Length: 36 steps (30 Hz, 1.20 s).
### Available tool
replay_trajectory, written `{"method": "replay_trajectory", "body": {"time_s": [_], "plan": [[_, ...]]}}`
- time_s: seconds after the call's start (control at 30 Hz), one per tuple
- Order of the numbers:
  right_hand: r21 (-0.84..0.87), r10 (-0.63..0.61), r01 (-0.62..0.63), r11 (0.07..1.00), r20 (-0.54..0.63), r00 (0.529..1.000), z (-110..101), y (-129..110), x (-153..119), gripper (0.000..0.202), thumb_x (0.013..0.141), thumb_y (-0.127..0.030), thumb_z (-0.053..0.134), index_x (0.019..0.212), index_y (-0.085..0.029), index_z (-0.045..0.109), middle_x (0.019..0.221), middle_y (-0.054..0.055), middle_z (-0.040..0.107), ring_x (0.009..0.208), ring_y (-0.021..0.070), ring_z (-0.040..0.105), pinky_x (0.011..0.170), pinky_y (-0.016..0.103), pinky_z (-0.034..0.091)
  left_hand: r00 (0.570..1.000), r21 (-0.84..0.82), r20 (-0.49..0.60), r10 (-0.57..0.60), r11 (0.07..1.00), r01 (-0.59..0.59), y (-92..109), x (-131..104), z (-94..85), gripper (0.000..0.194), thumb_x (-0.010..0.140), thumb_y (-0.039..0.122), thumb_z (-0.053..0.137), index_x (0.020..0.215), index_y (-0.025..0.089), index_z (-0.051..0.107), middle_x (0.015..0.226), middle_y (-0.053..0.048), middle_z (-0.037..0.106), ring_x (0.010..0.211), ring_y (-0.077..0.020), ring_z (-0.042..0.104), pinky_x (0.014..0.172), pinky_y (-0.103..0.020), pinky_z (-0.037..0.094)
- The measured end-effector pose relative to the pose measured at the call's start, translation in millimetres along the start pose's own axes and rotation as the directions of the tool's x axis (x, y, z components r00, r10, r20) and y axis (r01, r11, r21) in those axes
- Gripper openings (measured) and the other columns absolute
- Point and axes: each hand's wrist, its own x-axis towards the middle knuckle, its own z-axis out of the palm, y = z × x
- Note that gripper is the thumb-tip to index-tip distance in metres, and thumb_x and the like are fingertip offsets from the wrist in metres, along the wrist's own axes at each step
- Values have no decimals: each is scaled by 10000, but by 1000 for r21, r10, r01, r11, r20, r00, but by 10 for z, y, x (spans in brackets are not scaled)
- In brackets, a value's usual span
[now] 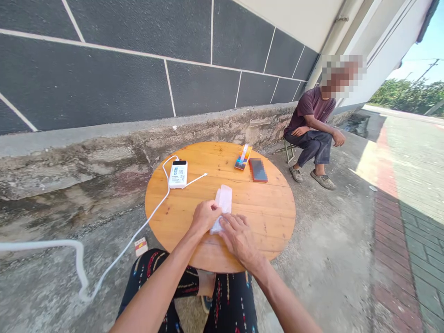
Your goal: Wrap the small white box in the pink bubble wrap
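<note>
A slim white packet [223,203] lies flat on the round wooden table [270,217], its long side running away from the person, and both hands meet at its near end. The left hand [205,216] is curled with its fingertips pinching the packet's near left edge; the right hand [239,237] lies flatter, fingers spread narrowly, pressing down on the near right corner, so the lower end of the packet is partly hidden under the two hands while the far end shows free on the wood. Further back on the left of the table sits a white power bank [178,174] with a white cable [138,231] that loops off the table edge and trails over the ground to the left. At the far side lie an orange packet [243,157] and, just beside it, a dark phone [258,169], both well apart from the hands. On the concrete ground near the table's left foot lies a small box [141,246]. Behind the table runs a worn concrete ledge under a dark tiled wall [104,78]. To the right another person [312,134] sits on a low stool, and a brick pavement [409,222] lies in sunlight beyond
</note>
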Motion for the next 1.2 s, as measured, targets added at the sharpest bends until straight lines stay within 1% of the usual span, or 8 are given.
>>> {"method": "replay_trajectory", "body": {"time_s": [0.07, 0.17, 0.3, 0.47, 0.63, 0.8, 1.07, 1.2], "plan": [[-9, -2, 2, 1000, 10, 1000, 3, 8, 0, 367, 848, -242, 602, 1199, -180, 515, 1293, 110, 541, 1166, 261, 482, 992, 473, 336, 1000, -13, 9, 3, 1000, -3, -27, 16, 14, 112, 681, 267, 557, 612, 188, 595, 590, 25, 599, 586, -121, 531, 532, -213, 335], [-23, -17, 17, 1000, 10, 1000, 2, 18, 26, 363, 824, -160, 605, 1177, -178, 525, 1258, 108, 560, 1127, 254, 499, 980, 462, 350, 1000, -29, 5, 6, 1000, -6, -73, 40, 42, 84, 677, 262, 577, 704, 190, 610, 644, 22, 618, 617, -124, 553, 551, -209, 361], [-19, -34, 34, 999, 23, 999, -44, 18, 84, 323, 817, -97, 568, 1131, -173, 556, 1209, 105, 580, 1037, 243, 532, 909, 411, 411, 998, -26, -46, 41, 999, -42, -94, 43, 58, 209, 689, 239, 582, 893, 200, 601, 777, 3, 613, 706, -143, 560, 624, -228, 402], [-11, -12, 13, 1000, 66, 998, -126, -1, 123, 319, 803, -81, 563, 1103, -187, 582, 1191, 94, 591, 998, 242, 547, 877, 396, 431, 979, -11, -25, 201, 980, -201, -41, 4, 8, 258, 725, 149, 519, 943, 238, 624, 885, -4, 563, 742, -139, 535, 707, -247, 415], [-8, -10, 11, 1000, 69, 998, -139, -12, 140, 334, 792, -69, 558, 1100, -192, 591, 1185, 99, 600, 1001, 226, 559, 864, 381, 441, 945, 57, -38, 324, 945, -322, -15, -21, -40, 377, 736, 133, 516, 1089, 244, 591, 926, -19, 569, 745, -154, 545, 660, -253, 404], [7, 2, -3, 1000, 72, 997, -120, -4, 137, 373, 767, -53, 574, 1116, -182, 593, 1219, 98, 593, 1047, 232, 555, 891, 388, 440, 910, -19, 67, 408, 913, -408, -98, 13, -59, 231, 784, 160, 479, 805, 216, 701, 819, -23, 599, 714, -148, 551, 668, -254, 405], [82, 24, -30, 996, 72, 997, -83, 116, 163, 339, 759, -82, 611, 1078, -193, 633, 1182, 90, 626, 1063, 227, 584, 906, 377, 449, 905, -91, 106, 411, 911, -403, -164, -50, -149, 302, 825, 170, 422, 716, 178, 703, 720, -21, 589, 711, -139, 547, 651, -233, 399], [143, 50, -64, 988, 100, 994, -143, 119, 234, 278, 768, -136, 636, 1036, -204, 666, 1132, 83, 657, 1027, 211, 617, 897, 348, 461, 906, -106, 130, 403, 914, -391, -164, -90, -196, 315, 836, 170, 412, 668, 176, 678, 697, -14, 580, 706, -139, 533, 645, -235, 385]]}}
